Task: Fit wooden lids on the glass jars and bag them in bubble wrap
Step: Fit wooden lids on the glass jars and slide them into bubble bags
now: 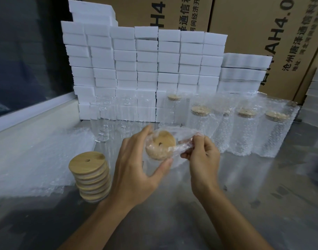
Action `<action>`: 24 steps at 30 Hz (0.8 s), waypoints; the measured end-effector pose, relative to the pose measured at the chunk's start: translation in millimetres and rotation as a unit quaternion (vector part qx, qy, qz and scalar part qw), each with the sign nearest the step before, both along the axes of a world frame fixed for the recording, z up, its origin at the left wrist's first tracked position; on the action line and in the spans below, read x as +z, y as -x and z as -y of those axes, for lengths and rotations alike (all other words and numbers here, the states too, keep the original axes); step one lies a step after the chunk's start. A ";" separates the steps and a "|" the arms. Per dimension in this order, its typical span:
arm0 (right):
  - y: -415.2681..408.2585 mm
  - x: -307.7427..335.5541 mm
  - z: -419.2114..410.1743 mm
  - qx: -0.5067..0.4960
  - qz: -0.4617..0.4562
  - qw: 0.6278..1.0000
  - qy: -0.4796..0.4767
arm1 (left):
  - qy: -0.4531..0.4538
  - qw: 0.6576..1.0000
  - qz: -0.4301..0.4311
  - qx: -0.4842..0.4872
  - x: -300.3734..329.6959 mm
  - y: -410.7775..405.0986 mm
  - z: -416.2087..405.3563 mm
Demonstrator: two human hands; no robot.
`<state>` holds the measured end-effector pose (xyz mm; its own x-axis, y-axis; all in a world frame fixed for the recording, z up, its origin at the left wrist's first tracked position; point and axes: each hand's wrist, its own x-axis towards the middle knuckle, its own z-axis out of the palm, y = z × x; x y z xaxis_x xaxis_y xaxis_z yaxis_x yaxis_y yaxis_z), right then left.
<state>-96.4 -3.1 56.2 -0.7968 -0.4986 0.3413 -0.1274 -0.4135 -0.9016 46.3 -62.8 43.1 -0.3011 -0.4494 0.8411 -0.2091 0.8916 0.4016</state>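
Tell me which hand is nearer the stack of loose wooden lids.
Left. The left hand is just right of the stack of wooden lids, its wrist passing close beside it. The right hand is farther right, beyond the lidded jar in bubble wrap both hands hold.

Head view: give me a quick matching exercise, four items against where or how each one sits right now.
Items:
1. stack of wooden lids
2. bagged jars
3. empty glass jars
4. lidded jar in hand

States:
A. standing in a row to the right, lids on, inside bubble wrap
B. held by the left hand while the right hand pinches the bubble wrap bag at its mouth
C. piled on the table, near left
D. uncovered, in front of the white foam blocks

Pairs: 1-C, 2-A, 3-D, 4-B
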 end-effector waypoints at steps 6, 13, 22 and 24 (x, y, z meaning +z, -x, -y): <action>5.2 13.6 -1.8 0.117 0.211 0.968 0.066 | -0.152 0.987 0.031 -0.052 -16.2 3.2 7.7; 0.3 14.7 -4.9 0.269 0.310 0.909 0.073 | -0.268 0.958 -0.030 -0.094 -19.6 9.8 2.9; 11.3 11.1 -6.1 0.189 0.058 0.979 -0.041 | -0.346 0.924 -0.119 -0.110 -16.5 13.1 0.1; 5.1 3.6 -6.1 0.232 -0.035 0.961 -0.147 | -0.370 0.910 -0.140 -0.127 -14.8 13.5 0.6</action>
